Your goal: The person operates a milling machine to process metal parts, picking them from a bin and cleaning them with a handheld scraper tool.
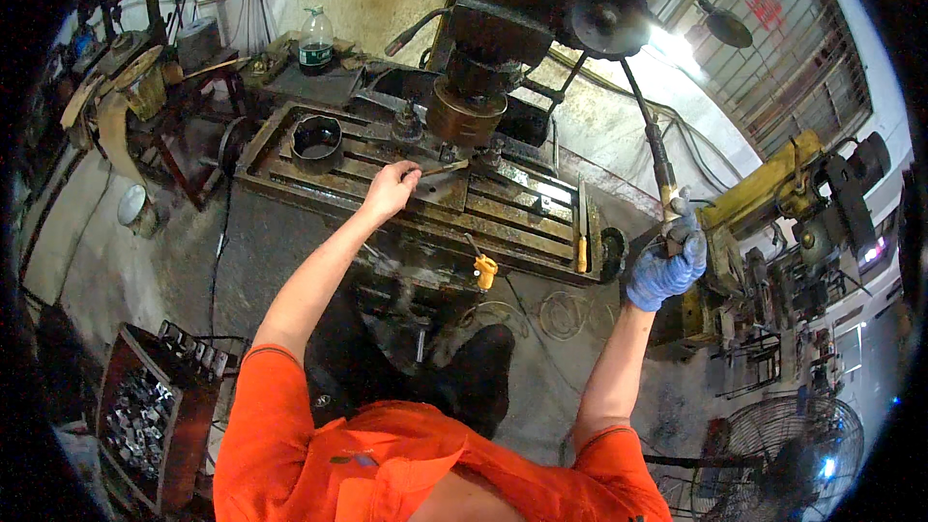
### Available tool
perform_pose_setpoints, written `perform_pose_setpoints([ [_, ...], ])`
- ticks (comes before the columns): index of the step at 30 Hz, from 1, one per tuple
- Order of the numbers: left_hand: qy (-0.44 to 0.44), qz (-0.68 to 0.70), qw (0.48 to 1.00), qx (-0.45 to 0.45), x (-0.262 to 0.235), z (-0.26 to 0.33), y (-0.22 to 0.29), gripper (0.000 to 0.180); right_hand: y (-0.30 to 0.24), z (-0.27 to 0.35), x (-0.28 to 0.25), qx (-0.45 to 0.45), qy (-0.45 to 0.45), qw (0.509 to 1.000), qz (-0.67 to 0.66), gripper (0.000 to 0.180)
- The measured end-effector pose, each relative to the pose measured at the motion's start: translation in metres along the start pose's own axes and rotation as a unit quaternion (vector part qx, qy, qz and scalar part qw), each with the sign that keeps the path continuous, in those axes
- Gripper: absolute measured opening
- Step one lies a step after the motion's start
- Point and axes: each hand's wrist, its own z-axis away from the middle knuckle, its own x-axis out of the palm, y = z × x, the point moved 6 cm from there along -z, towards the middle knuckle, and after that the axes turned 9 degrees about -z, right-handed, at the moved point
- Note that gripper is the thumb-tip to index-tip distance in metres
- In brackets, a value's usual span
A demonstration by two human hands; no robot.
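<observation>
Orange sleeves (290,425) frame the view. Left hand (391,188), bare, pinches a thin metal piece (447,168) on the slotted machine counter (503,208) beneath the spindle (467,111); keep those fingers clear. Gloved right hand (665,266) grips the feed lever (661,169); pull it gently, steadily.

One drill press (503,48), one plastic bottle (315,40), one metal ring (317,139), one floor fan (788,454), two hands, one gloved
</observation>
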Motion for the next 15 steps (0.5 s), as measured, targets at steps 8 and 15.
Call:
perform_pose_setpoints([
  [8, 0.018, 0.001, 1.000, 0.026, -0.003, -0.002, 0.012, 0.026, -0.015, -0.014, 0.013, -0.002, -0.022, 0.997, 0.080, 0.038],
  [15, 0.047, 0.004, 0.998, 0.035, 0.003, -0.009, 0.003, 0.021, -0.025, -0.029, 0.022, -0.044, -0.059, 0.995, 0.073, 0.037],
])
